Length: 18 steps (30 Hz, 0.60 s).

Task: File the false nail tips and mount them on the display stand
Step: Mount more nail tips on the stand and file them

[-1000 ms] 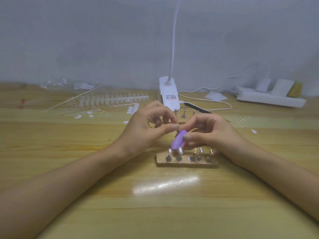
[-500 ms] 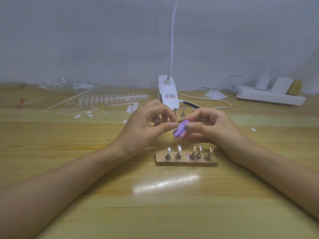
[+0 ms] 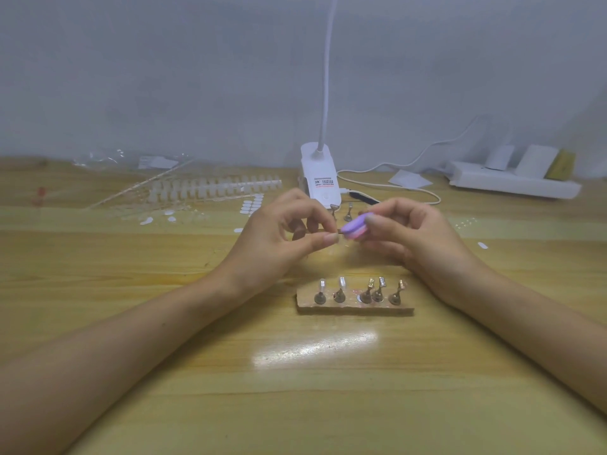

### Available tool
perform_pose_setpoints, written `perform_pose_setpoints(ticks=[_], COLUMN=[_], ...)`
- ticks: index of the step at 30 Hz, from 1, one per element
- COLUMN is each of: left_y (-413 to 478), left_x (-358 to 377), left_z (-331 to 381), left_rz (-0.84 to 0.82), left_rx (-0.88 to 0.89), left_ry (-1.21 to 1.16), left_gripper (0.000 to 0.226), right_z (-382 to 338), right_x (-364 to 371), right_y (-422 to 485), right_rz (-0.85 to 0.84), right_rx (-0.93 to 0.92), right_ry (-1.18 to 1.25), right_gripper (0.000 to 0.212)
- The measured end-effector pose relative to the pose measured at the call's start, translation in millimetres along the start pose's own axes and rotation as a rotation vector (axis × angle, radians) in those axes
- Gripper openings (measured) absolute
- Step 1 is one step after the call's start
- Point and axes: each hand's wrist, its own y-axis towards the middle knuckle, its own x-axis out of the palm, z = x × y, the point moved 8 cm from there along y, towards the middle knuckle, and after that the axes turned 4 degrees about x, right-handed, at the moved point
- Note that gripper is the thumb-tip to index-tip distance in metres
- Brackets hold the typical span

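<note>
This looks like a small desk for making nails, maybe in someone's home. The table is yellow wood and stands right against a plain pale wall. A white lamp with a long thin neck stands at the back. A white power strip with plugs in it lies on the right. On the left are long rows of clear false nail tips, with loose little tips near them. In the middle sits a small display stand with five tiny metal holders. The right hand holds a purple file, and the left hand pinches a tiny piece beside it.
</note>
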Motion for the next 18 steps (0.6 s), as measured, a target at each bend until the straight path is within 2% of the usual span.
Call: perform_pose_setpoints(ticks=[4,7,11,14,18], left_y=[0,0,0,0,0], left_x=[0,0,0,0,1], left_z=[0,0,0,0,1], left_rz=[0.001,0.001,0.006,0.005,-0.001], left_rx=[0.007,0.004,0.009,0.006,0.020], left_ry=[0.017,0.014,0.034,0.030,0.036], left_gripper=[0.005,0.006,0.007,0.006,0.005], right_z=[2,-1,0,-1,2], right_x=[13,-1,14,-1,12], right_y=[-2,0,-2,0,-2], right_rz=[-0.120,0.022,-0.120,0.021,-0.099], right_rx=[0.037,0.006,0.033,0.024,0.045], right_ry=[-0.096,0.028,-0.072,0.027,-0.090], right_gripper=[0.016,0.020,0.016,0.021,0.019])
